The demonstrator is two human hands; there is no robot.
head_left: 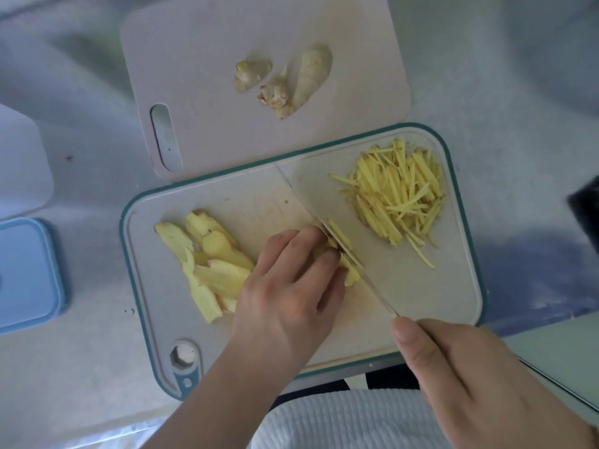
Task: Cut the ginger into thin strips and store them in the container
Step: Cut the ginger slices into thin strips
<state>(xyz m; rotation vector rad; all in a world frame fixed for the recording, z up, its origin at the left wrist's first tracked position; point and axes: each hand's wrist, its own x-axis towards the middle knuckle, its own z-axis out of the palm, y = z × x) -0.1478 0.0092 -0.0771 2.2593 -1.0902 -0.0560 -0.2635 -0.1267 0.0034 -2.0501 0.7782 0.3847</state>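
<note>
On the teal-rimmed cutting board the left hand presses curled fingertips down on a small stack of ginger slices, pinning them against the flat of the knife blade. The right hand has its grip closed around the knife handle, forefinger stretched along the spine. A pile of cut ginger strips lies at the board's far right, and peeled slabs of ginger lie at its left. Unpeeled ginger pieces sit on the pink board behind. A blue container lid rests on the worktop, well to the left.
</note>
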